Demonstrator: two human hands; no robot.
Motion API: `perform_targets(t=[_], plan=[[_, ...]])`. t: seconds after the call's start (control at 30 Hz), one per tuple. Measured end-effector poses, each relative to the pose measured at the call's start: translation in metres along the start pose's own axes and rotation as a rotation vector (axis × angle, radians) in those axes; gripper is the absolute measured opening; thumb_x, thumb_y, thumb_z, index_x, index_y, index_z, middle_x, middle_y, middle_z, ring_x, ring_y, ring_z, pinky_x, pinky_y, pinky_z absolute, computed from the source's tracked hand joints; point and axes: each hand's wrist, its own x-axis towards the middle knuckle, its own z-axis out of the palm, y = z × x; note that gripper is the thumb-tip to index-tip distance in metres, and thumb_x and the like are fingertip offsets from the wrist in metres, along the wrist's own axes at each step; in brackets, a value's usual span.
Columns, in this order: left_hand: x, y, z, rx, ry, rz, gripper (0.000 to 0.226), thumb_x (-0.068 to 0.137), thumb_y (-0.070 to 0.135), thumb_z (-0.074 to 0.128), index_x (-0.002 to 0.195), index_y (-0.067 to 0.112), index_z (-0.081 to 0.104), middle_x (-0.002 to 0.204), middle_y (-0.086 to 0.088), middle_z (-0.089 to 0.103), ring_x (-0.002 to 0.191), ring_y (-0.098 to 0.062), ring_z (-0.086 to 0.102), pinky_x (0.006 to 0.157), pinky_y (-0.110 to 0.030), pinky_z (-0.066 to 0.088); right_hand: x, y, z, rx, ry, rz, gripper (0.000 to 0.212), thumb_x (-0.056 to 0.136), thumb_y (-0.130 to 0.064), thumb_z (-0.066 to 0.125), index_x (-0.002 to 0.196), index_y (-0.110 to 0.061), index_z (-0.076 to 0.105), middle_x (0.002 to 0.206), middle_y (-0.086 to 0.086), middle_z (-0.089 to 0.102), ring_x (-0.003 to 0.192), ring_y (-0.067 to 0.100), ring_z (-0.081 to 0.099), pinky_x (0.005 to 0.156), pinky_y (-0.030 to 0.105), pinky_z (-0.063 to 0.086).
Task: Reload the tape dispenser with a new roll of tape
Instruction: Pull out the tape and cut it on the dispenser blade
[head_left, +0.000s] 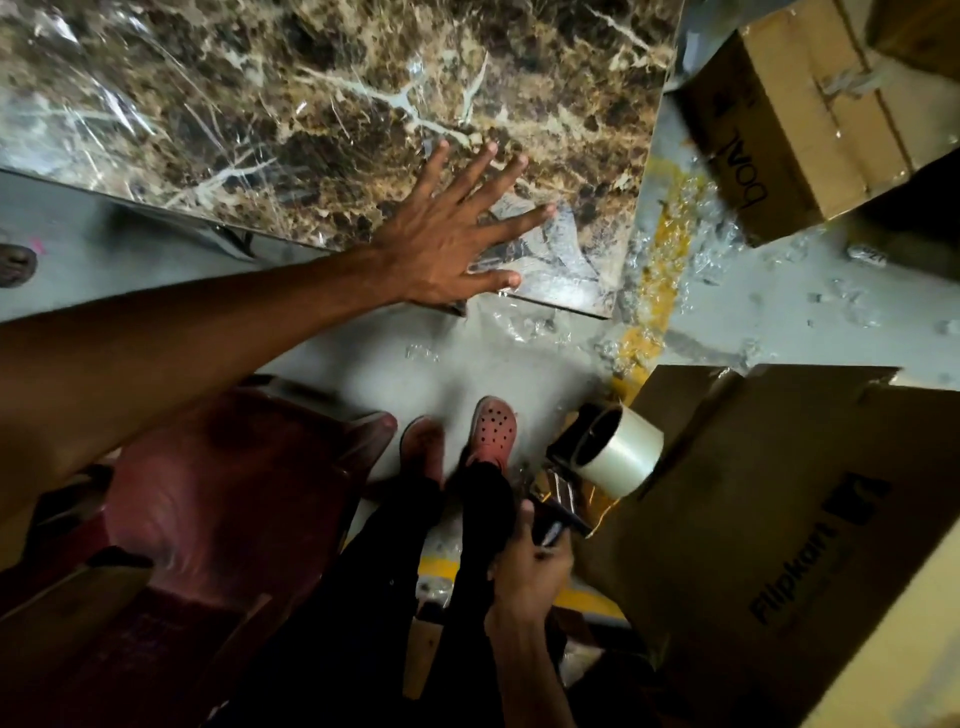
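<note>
My right hand (530, 566) grips the dark handle of a tape dispenser (563, 499) low in the view, beside my knees. A roll of clear tape (621, 449) sits on the dispenser's front end, pointing toward the floor. My left hand (457, 234) is stretched out over the near right corner of a brown marbled table top (311, 104), fingers spread flat, holding nothing. A shiny plastic film covers that table top.
A Flipkart cardboard box (779, 545) stands at the right, close to the dispenser. Another cardboard box (779, 130) lies at the top right. A reddish chair (234, 493) is at the lower left. My feet in pink clogs (493, 431) stand on the grey floor with scraps of plastic film.
</note>
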Motion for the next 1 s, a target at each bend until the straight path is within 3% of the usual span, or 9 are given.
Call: perform_targets(t=[0.1,0.23,0.33,0.57,0.67,0.73,0.8,0.87,1.0], plan=[[0.0,0.0,0.0,0.005,-0.002,-0.002,0.08,0.098,0.083,0.008,0.167,0.045,-0.005,0.178,-0.011,-0.009,0.163,-0.041,-0.006,0.122,-0.071,-0.008,-0.025,-0.052,-0.003,0.038,0.008,-0.099,0.071,0.093,-0.045,0.072,0.147,-0.005,0.047,0.081,0.023,0.063,0.072,0.022,0.055,0.07,0.036,0.051],[0.0,0.002,-0.002,0.0,-0.033,-0.028,0.079,0.098,0.083,0.008,0.166,0.048,-0.008,0.178,-0.009,-0.012,0.163,-0.041,-0.009,0.124,-0.076,-0.001,-0.044,-0.099,-0.011,0.068,-0.055,-0.201,0.016,0.099,-0.025,0.069,0.106,-0.014,0.06,0.089,0.027,0.073,0.076,0.041,0.073,0.079,0.05,0.061],[-0.002,0.003,-0.003,-0.03,-0.035,-0.023,0.078,0.098,0.083,0.011,0.166,0.049,-0.006,0.178,-0.008,-0.011,0.162,-0.041,-0.009,0.123,-0.077,-0.002,-0.05,-0.133,-0.018,0.065,-0.084,-0.31,0.016,0.097,-0.024,0.071,0.103,-0.017,0.058,0.087,0.035,0.069,0.077,0.047,0.073,0.071,0.042,0.062],[-0.005,0.011,-0.011,-0.055,-0.093,-0.056,0.075,0.101,0.079,0.016,0.166,0.049,-0.008,0.176,-0.008,-0.009,0.162,-0.04,-0.008,0.125,-0.073,-0.003,-0.062,-0.202,-0.004,0.163,-0.286,-0.461,0.011,0.096,-0.009,0.071,0.103,-0.013,0.064,0.09,0.013,0.079,0.079,0.029,0.079,0.067,0.047,0.066],[-0.008,0.01,-0.02,-0.196,-0.108,-0.108,0.07,0.102,0.074,0.017,0.167,0.047,0.012,0.178,-0.005,0.0,0.164,-0.033,-0.004,0.127,-0.067,-0.006,-0.062,-0.219,0.008,0.158,-0.373,-0.486,0.008,0.098,-0.007,0.068,0.105,-0.008,0.064,0.091,0.016,0.079,0.079,0.032,0.08,0.063,0.043,0.065],[-0.004,0.012,-0.031,-0.477,-0.08,-0.211,0.066,0.104,0.066,0.024,0.16,0.037,0.042,0.175,-0.006,0.023,0.163,-0.029,0.015,0.129,-0.061,0.003,-0.061,-0.225,0.016,0.142,-0.42,-0.499,0.004,0.099,-0.007,0.066,0.102,-0.007,0.064,0.085,0.011,0.079,0.076,0.03,0.079,0.058,0.039,0.062],[0.002,0.018,-0.051,-0.894,-0.005,-0.332,0.061,0.107,0.06,0.033,0.144,0.023,0.064,0.157,-0.015,0.054,0.143,-0.031,0.053,0.124,-0.056,0.033,-0.059,-0.228,0.023,0.126,-0.46,-0.492,0.001,0.1,-0.007,0.064,0.1,-0.008,0.064,0.081,0.009,0.078,0.073,0.03,0.079,0.055,0.04,0.06],[0.01,0.025,-0.072,-1.279,0.018,-0.472,0.058,0.112,0.053,0.033,0.14,0.014,0.064,0.143,-0.022,0.064,0.111,-0.024,0.071,0.107,-0.05,0.051,-0.057,-0.227,0.029,0.105,-0.49,-0.491,0.002,0.101,-0.007,0.064,0.1,-0.008,0.063,0.081,0.011,0.077,0.074,0.031,0.079,0.056,0.042,0.059],[0.011,0.027,-0.091,-1.782,-0.105,-0.626,0.048,0.108,0.055,0.044,0.133,0.02,0.065,0.128,-0.016,0.073,0.102,-0.027,0.076,0.083,-0.044,0.065,-0.059,-0.226,0.035,0.084,-0.53,-0.483,0.008,0.1,-0.007,0.065,0.095,-0.013,0.062,0.082,0.012,0.077,0.072,0.03,0.078,0.059,0.045,0.058]])
